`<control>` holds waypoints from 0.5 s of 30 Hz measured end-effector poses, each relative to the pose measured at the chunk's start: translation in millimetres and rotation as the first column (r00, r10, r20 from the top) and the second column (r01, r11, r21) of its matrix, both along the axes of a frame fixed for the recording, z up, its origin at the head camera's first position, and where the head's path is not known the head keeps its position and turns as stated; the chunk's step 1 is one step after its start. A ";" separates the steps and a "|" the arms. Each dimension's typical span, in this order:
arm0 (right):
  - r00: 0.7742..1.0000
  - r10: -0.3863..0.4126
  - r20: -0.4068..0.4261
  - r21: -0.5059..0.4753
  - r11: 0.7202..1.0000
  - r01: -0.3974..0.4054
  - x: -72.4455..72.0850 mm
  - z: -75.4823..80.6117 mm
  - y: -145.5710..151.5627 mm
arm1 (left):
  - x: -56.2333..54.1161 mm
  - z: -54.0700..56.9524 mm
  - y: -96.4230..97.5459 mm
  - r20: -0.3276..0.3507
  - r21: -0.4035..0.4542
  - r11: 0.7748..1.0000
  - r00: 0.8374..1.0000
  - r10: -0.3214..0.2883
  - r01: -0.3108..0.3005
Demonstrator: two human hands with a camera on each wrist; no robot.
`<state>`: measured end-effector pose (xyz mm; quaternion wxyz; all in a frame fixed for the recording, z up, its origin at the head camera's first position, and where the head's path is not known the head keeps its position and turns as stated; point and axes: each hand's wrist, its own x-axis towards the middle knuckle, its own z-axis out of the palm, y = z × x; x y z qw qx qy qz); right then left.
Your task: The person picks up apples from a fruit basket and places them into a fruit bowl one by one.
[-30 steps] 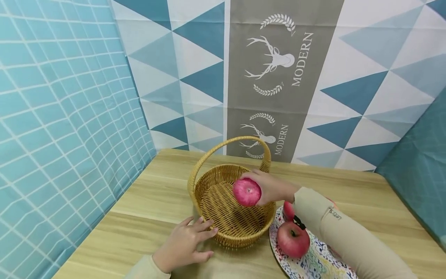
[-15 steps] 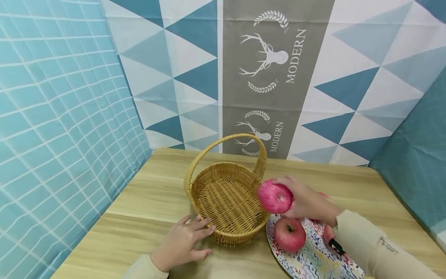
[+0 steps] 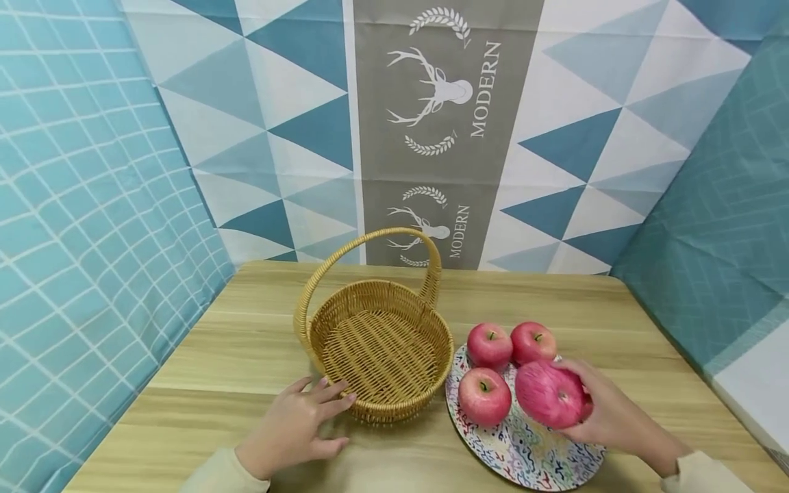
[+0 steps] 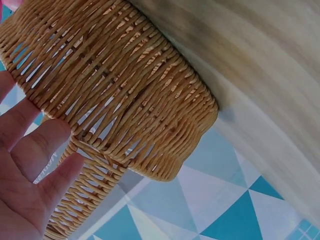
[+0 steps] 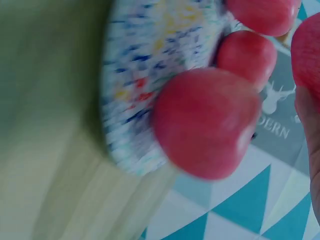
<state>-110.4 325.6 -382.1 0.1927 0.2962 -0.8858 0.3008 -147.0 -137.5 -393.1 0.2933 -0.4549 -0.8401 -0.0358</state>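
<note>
My right hand (image 3: 607, 414) grips a bright pink apple (image 3: 548, 394), holding it over the patterned plate (image 3: 524, 452). At the edge of the right wrist view the held apple (image 5: 307, 55) shows beside part of that hand. Redder apples sit on the plate, among them a front one (image 3: 484, 397) and a back one (image 3: 490, 346); another (image 5: 207, 124) is mostly hidden behind the held fruit in the head view. With fingers lightly spread, my left hand (image 3: 296, 424) touches the near left rim of the wicker basket (image 3: 453, 342). Nothing lies inside the basket, and its handle stands upright.
The wooden table (image 3: 246, 342) carries basket and plate side by side. A patterned cloth (image 3: 296, 137) hangs behind, with a blue checked cloth (image 3: 80, 205) at the left. On the right hangs a teal cloth (image 3: 709, 239), near a white surface (image 3: 761, 390).
My right hand has carried the pink apple from over the basket rightward to over the plate. The left hand stays at the basket rim. The head view has shifted right.
</note>
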 end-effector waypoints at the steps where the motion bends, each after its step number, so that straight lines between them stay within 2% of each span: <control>1: 1.000 0.000 0.005 -0.005 1.000 0.000 4.6 -3.1 4.3 | 0.6 -0.5 0.5 0.001 -0.001 1.000 1.000 -0.003 0.003; 5: 0.999 0.027 0.020 -0.015 1.000 -0.026 17.8 -12.9 17.2 | -0.4 -2.7 4.1 -0.006 0.005 1.000 1.000 -0.015 0.015; 9: 0.980 0.116 0.163 0.013 0.993 -0.119 18.3 -19.3 22.3 | -5.1 -3.3 6.7 -0.023 0.015 1.000 1.000 -0.005 0.005; 12: 0.928 0.149 0.342 0.017 0.986 -0.164 12.9 -22.1 19.8 | -6.1 -4.1 6.9 -0.012 0.008 1.000 1.000 0.020 -0.020; 15: 0.884 0.168 0.437 0.025 0.980 -0.198 9.1 -26.6 14.6 | -2.8 -6.5 5.9 0.016 -0.004 0.999 0.999 0.033 -0.033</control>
